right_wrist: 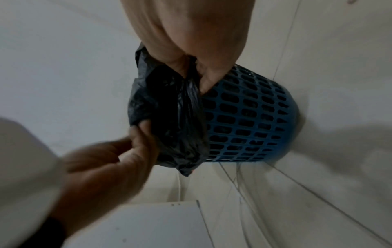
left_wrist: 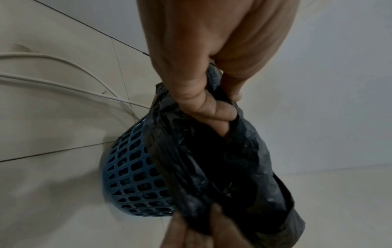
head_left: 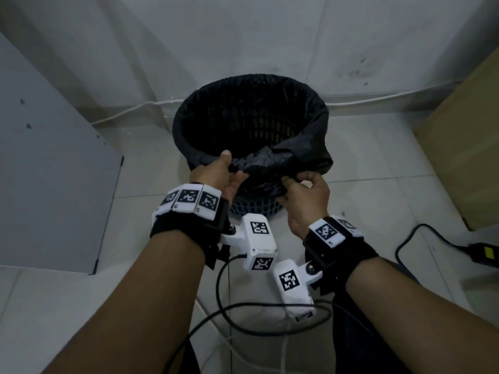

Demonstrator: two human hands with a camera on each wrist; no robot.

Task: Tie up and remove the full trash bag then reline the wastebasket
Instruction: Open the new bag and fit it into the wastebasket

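Observation:
A blue mesh wastebasket (head_left: 259,210) stands on the tiled floor by the wall, with a black trash bag (head_left: 251,114) lining it and folded over its rim. The bag's near edge is bunched up off the rim. My left hand (head_left: 233,167) grips that bunched plastic on the left, and my right hand (head_left: 297,179) pinches it on the right. In the left wrist view the left hand (left_wrist: 214,107) has its fingers curled round the bag (left_wrist: 212,167) above the basket (left_wrist: 131,176). In the right wrist view the right hand (right_wrist: 191,72) pinches a fold of the bag (right_wrist: 169,117) beside the basket (right_wrist: 250,117).
A white panel (head_left: 54,171) leans at the left. A cardboard box (head_left: 464,147) stands at the right. Black cables (head_left: 224,300) loop over the floor near my feet, and a power adapter (head_left: 486,252) lies at the right edge. The wall is close behind the basket.

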